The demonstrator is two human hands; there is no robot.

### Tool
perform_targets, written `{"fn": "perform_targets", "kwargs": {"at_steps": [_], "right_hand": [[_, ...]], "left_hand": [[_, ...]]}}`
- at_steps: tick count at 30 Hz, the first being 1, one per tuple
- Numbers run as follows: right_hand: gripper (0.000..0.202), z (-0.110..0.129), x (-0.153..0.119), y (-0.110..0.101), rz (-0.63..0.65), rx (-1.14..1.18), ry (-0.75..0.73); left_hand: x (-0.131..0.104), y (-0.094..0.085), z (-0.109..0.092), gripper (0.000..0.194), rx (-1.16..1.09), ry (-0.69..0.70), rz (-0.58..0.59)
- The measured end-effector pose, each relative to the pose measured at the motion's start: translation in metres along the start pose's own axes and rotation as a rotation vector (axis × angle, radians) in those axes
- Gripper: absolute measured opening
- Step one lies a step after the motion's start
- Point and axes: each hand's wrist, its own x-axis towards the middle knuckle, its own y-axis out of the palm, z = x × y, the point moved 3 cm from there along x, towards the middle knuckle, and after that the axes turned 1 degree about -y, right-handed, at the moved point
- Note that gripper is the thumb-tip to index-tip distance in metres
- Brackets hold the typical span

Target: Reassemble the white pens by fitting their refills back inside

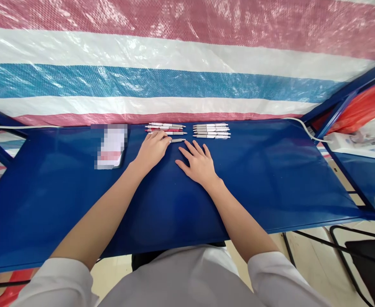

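Several white, grey and red pens (165,126) lie side by side near the back of the blue table (181,209). My left hand (154,149) is over the front of this group, its fingers closed on a grey-tipped pen (177,140) whose tip points right. To the right, a second group of several white and grey pens (211,131) lies in a neat row. My right hand (197,163) rests on the table just in front of that group, fingers spread, with nothing in it.
A phone (112,145), partly pixelated, lies left of the pens. Striped plastic sheeting (174,85) hangs behind the table. A white cable (305,129) runs along the back right edge. Blue frame posts stand at both sides, and a black chair (369,264) is at the lower right.
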Motion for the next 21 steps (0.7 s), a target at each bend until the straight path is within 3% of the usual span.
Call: {"fn": "perform_targets", "kwargs": {"at_steps": [9, 14, 18, 21], "right_hand": [[0.048, 0.000, -0.001, 0.000, 0.012, -0.016, 0.001], [0.043, 0.002, 0.001, -0.008, 0.022, 0.048, 0.049], [0.036, -0.001, 0.008, -0.021, -0.048, 0.310, 0.159], [0.034, -0.005, 0.018, -0.027, -0.172, 0.748, 0.276]], "left_hand": [[-0.006, -0.010, 0.000, 0.031, -0.092, -0.101, -0.008], [-0.010, -0.020, 0.001, 0.027, -0.371, -0.194, -0.118], [-0.015, -0.025, -0.002, 0.026, -0.723, -0.333, -0.107], [-0.023, -0.025, -0.009, 0.034, -1.033, -0.478, 0.002]]}}
